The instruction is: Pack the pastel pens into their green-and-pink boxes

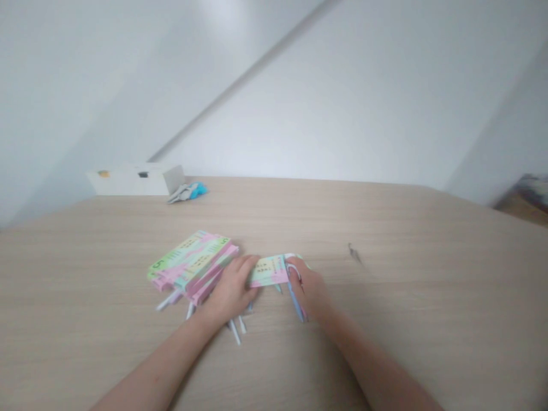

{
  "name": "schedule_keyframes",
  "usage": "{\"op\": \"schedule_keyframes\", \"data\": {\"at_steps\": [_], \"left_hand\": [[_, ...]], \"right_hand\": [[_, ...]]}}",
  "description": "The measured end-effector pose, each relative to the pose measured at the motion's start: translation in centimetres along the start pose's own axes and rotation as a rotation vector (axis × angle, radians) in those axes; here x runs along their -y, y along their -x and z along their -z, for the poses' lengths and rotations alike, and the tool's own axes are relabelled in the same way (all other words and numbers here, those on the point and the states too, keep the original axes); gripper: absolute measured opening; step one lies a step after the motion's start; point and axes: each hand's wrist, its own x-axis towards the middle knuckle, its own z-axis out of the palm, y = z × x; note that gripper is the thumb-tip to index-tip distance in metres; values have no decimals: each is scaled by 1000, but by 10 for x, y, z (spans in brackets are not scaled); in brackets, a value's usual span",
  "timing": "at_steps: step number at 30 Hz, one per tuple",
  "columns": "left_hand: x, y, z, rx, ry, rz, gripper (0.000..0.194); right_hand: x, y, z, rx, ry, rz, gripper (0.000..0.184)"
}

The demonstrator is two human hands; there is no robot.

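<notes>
From the wearer's head, I see two bare hands meeting over a pale wooden table [406,319]. The left hand [233,288] grips the left end of a pastel printed card [269,272]; the right hand [311,288] is closed at its right end. A white loop [293,268] shows by the right fingers, and a slim blue piece [295,301] angles down beneath that hand; blur keeps me from telling what they are.

Touching or just beside the left hand lies a pile of green-and-pink printed packs [194,264], overlapping, with white strips [235,331] on the near side. Off to the right sits a small dark object [354,253]. At the far left, a grey-and-blue cloth-like bundle [188,192] lies beside a white box [131,180], near the white wall [334,114].
</notes>
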Motion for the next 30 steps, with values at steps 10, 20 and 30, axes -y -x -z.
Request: {"op": "schedule_keyframes", "data": {"at_steps": [10, 20, 30], "left_hand": [[1, 2, -1, 3, -28, -19, 61], [2, 3, -2, -5, -68, -50, 62], [1, 2, -3, 3, -69, -48, 62]], "right_hand": [[1, 0, 5, 54, 68, 9, 31], [3, 0, 2, 36, 119, -17, 52], [1, 2, 2, 94, -100, -30, 52]]}}
